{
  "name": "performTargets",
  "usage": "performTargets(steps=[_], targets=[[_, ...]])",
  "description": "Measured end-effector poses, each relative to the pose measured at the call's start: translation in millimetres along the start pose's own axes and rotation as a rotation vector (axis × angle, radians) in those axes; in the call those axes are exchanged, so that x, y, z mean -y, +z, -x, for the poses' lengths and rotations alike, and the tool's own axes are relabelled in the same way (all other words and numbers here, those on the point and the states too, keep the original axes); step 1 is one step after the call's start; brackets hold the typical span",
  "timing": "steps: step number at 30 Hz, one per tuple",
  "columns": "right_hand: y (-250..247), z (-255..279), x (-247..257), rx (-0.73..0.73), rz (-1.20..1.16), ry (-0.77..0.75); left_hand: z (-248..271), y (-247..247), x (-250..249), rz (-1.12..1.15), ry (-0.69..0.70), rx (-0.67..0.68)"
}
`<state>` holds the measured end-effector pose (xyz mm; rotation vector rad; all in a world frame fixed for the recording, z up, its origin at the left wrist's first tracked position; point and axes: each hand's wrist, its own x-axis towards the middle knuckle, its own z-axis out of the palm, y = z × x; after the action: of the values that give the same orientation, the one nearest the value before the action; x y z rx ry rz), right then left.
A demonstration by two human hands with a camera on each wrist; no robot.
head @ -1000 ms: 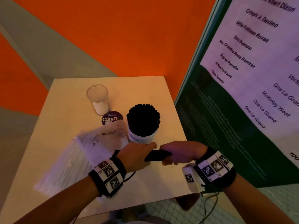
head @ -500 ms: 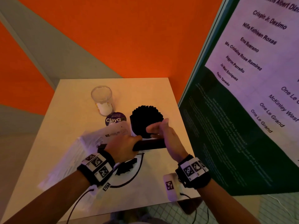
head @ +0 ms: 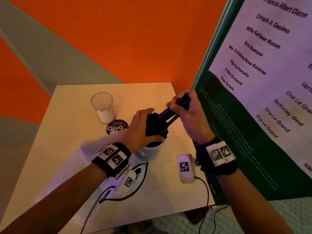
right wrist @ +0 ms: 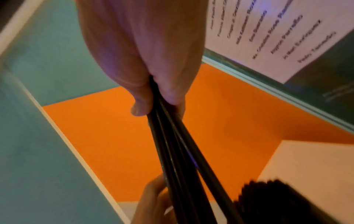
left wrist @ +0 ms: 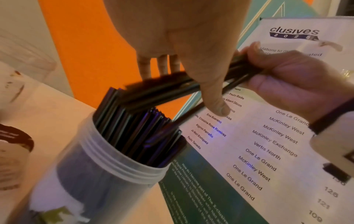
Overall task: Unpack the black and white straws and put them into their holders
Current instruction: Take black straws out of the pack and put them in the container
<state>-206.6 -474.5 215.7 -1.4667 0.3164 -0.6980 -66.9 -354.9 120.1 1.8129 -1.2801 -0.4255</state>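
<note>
A white holder (head: 156,150) (left wrist: 107,174) stands on the table, packed with upright black straws (head: 154,128) (left wrist: 138,128). My right hand (head: 183,105) (right wrist: 159,98) grips a small bundle of black straws (head: 170,114) (left wrist: 162,91) (right wrist: 172,151) by its upper end. The bundle slants down to the left, its lower ends at the tops of the straws in the holder. My left hand (head: 143,125) (left wrist: 191,84) rests against the standing straws with fingers straight, the bundle passing between thumb and fingers. A clear holder (head: 102,105) stands behind, with something white at its bottom.
A plastic bag of white straws (head: 67,174) lies at the left under my left forearm. A round ClayG sticker (head: 116,127) is on the table (head: 160,92). A green poster board (head: 236,132) stands close on the right. Cables (head: 135,191) trail near the front edge.
My right hand has lifted the bundle from level in front of the holder to a slant above it. My left hand let go of the bundle's end and moved against the standing straws.
</note>
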Motion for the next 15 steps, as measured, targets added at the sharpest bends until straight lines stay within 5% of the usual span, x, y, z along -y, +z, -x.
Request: performTargets(steps=[9, 15], targets=[[0, 10, -76, 0.092, 0.581, -0.076, 53, -6, 45, -0.217, 0.029, 0.032], [2, 28, -142, 0.235, 1.249, 0.026, 88, -10, 65, -0.404, 0.014, 0.173]])
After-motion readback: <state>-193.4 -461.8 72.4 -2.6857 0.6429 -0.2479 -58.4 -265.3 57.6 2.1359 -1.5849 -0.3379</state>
